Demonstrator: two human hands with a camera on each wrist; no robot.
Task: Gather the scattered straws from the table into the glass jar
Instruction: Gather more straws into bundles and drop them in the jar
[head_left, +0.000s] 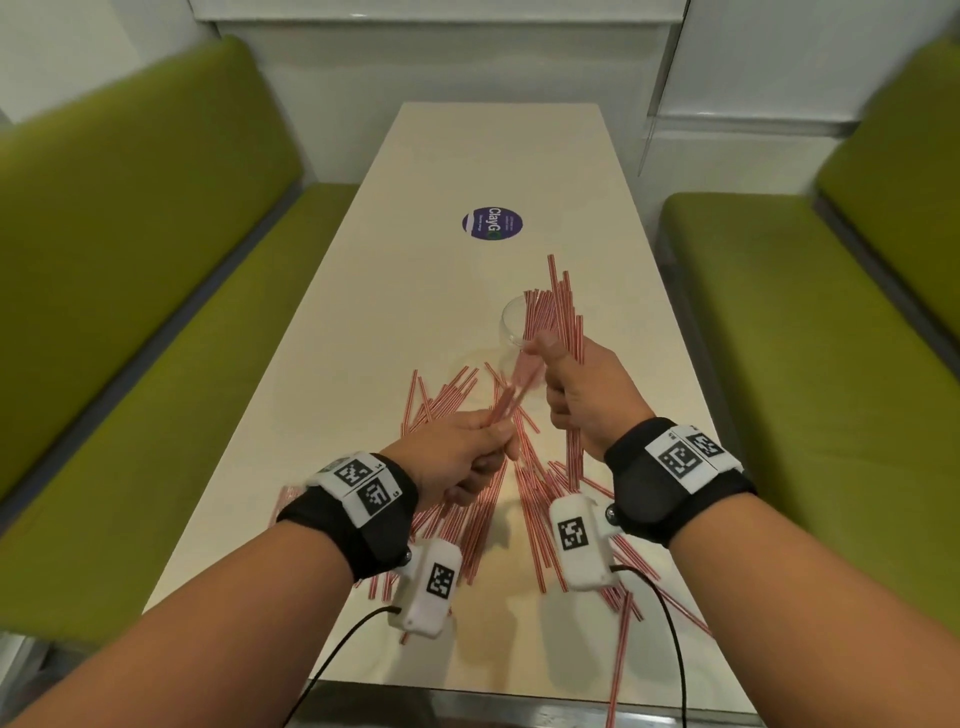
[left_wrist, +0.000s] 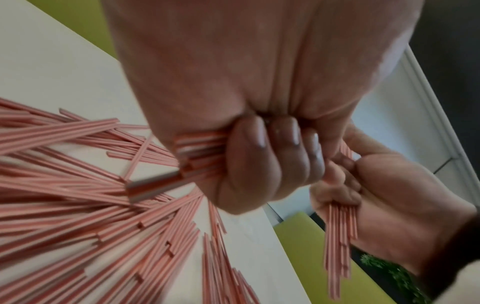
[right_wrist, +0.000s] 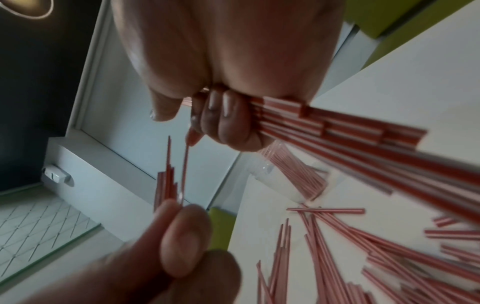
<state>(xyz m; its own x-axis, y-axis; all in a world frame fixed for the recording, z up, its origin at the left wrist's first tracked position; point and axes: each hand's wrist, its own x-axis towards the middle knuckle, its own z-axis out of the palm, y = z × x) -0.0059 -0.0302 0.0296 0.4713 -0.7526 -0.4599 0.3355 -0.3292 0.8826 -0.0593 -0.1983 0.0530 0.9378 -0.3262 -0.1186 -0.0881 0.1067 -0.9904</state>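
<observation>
Red-and-white striped straws (head_left: 535, 519) lie scattered over the near half of the cream table (head_left: 498, 150). My left hand (head_left: 467, 452) grips a small bundle of straws (head_left: 506, 402) that points up toward my right hand. The left hand's fingers (left_wrist: 272, 148) are curled round that bundle (left_wrist: 200, 152). My right hand (head_left: 576, 389) grips a larger bundle (head_left: 558, 306), held nearly upright just right of the clear glass jar (head_left: 511, 332). In the right wrist view the jar (right_wrist: 272, 183) stands on the table with some straws inside, and the right hand's fingers (right_wrist: 223, 119) wrap its bundle (right_wrist: 337, 133).
Green padded benches (head_left: 156, 312) (head_left: 805, 338) flank the table on both sides. A round purple sticker (head_left: 492, 223) is on the tabletop beyond the jar. Black cables (head_left: 670, 623) trail from the wrist cameras over the near table edge.
</observation>
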